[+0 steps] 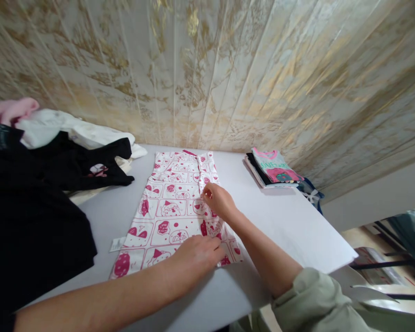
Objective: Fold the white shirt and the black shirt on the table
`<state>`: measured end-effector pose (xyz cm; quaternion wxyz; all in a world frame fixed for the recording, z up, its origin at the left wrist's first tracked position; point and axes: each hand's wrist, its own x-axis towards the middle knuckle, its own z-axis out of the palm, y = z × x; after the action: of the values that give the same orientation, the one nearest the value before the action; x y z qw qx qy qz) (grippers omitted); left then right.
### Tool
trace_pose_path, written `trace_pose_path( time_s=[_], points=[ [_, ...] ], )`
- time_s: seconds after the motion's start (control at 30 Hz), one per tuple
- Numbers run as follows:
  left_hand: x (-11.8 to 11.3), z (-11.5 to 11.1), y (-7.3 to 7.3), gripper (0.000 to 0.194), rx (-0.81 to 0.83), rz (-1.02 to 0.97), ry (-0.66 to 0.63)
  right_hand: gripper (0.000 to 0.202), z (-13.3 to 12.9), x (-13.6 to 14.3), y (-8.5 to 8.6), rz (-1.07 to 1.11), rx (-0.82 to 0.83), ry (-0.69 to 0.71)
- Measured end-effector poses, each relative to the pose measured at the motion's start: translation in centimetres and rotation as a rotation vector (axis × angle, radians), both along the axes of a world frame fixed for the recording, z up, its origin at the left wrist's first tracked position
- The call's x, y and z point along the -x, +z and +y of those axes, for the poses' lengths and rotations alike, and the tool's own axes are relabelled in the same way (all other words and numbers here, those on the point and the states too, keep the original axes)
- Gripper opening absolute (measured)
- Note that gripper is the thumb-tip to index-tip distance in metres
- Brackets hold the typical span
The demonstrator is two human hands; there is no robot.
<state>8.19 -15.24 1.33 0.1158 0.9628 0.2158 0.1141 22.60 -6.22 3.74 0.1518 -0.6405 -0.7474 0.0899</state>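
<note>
A white garment [173, 207] with pink-red cartoon prints lies spread on the table, its right side folded inward along a lengthwise strip. My left hand [198, 258] rests palm down near the garment's lower right edge, its fingers bent and touching the cloth. Farther up, my right hand [218, 199] pinches the edge of the folded strip between thumb and fingers. A small white tag [116, 244] sticks out from the garment's lower left side.
Black clothes [38, 207] are heaped at the left, with white cloth [62, 124] and pink cloth [15, 109] behind. A stack of folded clothes [271, 168] sits back right on the white table [297, 226]. A patterned wall [193, 74] stands behind.
</note>
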Motion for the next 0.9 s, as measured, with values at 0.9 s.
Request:
trace_pose_path(
  time_s=[0.9],
  points=[
    [1.4, 0.4, 2.6, 0.026, 0.095, 0.145, -0.001, 0.022, 4.6, 0.0, -3.1, 0.08, -0.093, -0.047]
  ],
)
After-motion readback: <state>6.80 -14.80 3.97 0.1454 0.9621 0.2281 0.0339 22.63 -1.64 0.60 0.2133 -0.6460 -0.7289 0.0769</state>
